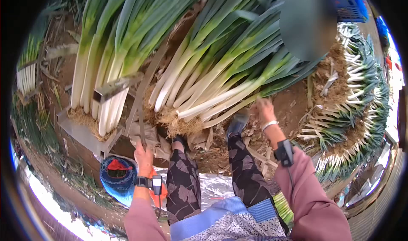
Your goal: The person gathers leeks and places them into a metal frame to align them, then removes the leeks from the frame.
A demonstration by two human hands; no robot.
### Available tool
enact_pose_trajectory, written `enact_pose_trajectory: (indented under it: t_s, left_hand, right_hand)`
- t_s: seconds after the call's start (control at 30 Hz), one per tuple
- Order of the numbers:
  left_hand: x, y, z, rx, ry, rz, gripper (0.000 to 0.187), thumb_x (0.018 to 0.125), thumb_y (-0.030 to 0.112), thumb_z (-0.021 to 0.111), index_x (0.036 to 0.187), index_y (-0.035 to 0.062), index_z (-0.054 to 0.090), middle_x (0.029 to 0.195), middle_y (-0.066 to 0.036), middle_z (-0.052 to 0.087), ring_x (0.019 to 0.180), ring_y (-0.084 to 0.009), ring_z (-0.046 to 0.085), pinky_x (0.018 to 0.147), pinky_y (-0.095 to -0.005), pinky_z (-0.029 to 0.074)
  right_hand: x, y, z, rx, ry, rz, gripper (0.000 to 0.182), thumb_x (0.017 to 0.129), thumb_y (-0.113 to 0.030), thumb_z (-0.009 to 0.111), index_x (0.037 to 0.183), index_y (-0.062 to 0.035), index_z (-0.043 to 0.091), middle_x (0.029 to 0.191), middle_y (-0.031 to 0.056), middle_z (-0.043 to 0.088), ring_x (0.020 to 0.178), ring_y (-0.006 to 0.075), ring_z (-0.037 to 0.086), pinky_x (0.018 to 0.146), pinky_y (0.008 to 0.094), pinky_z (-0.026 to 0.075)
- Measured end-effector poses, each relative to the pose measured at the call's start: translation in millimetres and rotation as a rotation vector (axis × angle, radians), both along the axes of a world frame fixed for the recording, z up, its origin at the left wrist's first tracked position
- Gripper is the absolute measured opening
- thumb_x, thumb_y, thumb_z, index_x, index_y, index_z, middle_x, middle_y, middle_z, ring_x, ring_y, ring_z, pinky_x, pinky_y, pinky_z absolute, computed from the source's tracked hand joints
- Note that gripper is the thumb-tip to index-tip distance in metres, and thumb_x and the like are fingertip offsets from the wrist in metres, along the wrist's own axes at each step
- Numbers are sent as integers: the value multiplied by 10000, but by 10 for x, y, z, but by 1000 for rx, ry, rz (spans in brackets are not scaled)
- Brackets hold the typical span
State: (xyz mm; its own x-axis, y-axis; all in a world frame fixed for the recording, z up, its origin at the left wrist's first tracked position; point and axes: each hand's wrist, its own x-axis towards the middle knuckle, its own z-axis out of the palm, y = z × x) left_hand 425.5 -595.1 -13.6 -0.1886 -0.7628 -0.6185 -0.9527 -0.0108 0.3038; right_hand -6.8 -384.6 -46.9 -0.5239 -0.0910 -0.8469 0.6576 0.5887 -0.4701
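Long leeks [225, 88] with white stems and green leaves lie in a loose pile ahead of me, their roots toward me. My right hand [262, 111] is at the pile's right lower edge, beside the lowest stem; its fingers are bent and blurred. Closed low at the left, my left hand [143, 158] grips a long thin brown strip [142, 100] that runs upward between the pile and a bundle. That leek bundle [100, 88] rests in a metal frame [114, 88] with its roots on a metal plate [80, 132].
A blue bucket [118, 179] with red material stands beside my left wrist. Rows of leeks [357, 109] curve along the right. A blue crate [348, 5] is at the top right, near a blurred round shape. Another bundle [26, 77] stands at far left.
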Motion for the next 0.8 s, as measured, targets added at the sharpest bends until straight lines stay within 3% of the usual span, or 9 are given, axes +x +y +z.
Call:
enact_pose_trajectory:
  t_s: [0.1, 0.2, 0.23, 0.3, 0.37, 0.43, 0.57, 0.7, 0.8]
  left_hand:
    - [252, -52, -270, 110, 189, 153, 563, 816, 109, 595, 1342, -18, 439, 1030, -261, 647, 964, -390, 644, 867, -419, 485]
    - [209, 3, -564, 126, 123, 292, 701, 841, 130, 608, 1460, 18, 300, 1342, -271, 488, 1243, -415, 475, 1048, -434, 383]
    - [138, 94, -488, -26, -49, 92, 648, 843, 120, 597, 1422, -27, 344, 1351, -273, 470, 1255, -444, 429, 1072, -444, 345]
    - [-190, 166, -271, -92, 38, 132, 561, 829, 92, 583, 1349, -52, 432, 1288, -264, 511, 1184, -445, 472, 1050, -449, 364]
    - [-551, 237, 80, -142, 295, -39, 481, 808, 78, 570, 1266, -54, 514, 1237, -245, 536, 1139, -428, 495, 1016, -465, 380]
    - [-997, 307, 630, -168, 497, -176, 451, 814, 125, 586, 1232, -41, 547, 1211, -227, 559, 1146, -396, 508, 995, -475, 384]
    - [-1507, 139, 1479, 100, 800, -336, 543, 876, 333, 632, 1283, -10, 524, 1154, -172, 618, 1047, -331, 587, 984, -457, 384]
    - [-1423, -221, 1726, 191, 675, -497, 540, 860, 332, 652, 1271, 4, 527, 1059, -150, 617, 955, -320, 601, 889, -427, 448]
    - [-1286, -471, 1685, 181, 755, -477, 480, 818, 168, 697, 1252, 44, 531, 881, -118, 568, 792, -299, 600, 654, -386, 494]
  right_hand:
    - [-57, -345, -323, 33, -27, -146, 573, 882, -351, 694, 1237, 22, 441, 1008, 171, 602, 777, 243, 627, 647, 376, 561]
    - [-161, -504, -672, 145, -1, -189, 454, 897, -236, 693, 1224, 7, 493, 1130, 152, 583, 932, 305, 626, 845, 483, 529]
    - [-124, -545, -686, 197, 57, -213, 447, 886, -248, 709, 1199, -2, 507, 1070, 131, 595, 918, 299, 608, 877, 497, 505]
    - [-44, -595, -322, 89, 39, -331, 375, 897, -206, 692, 1174, -20, 521, 1011, 117, 600, 897, 274, 605, 839, 485, 518]
    - [-12, -357, -52, -288, -108, -387, 302, 914, -151, 659, 1165, -40, 534, 1016, 112, 602, 922, 246, 598, 802, 444, 522]
    - [185, -397, 560, -335, -133, -480, 257, 922, -106, 635, 1154, -48, 541, 971, 94, 591, 907, 220, 582, 823, 393, 514]
    - [587, -547, 1494, -742, -222, -467, 296, 902, -115, 678, 1155, -54, 536, 954, 71, 565, 900, 211, 555, 837, 373, 510]
    - [792, -1130, 2177, -757, -28, -413, 364, 884, -145, 713, 1189, -78, 527, 974, 53, 549, 904, 203, 538, 874, 356, 487]
    - [783, -1583, 2402, -812, -6, -195, 380, 907, -164, 685, 1228, -86, 498, 1004, 61, 559, 944, 213, 554, 902, 368, 490]
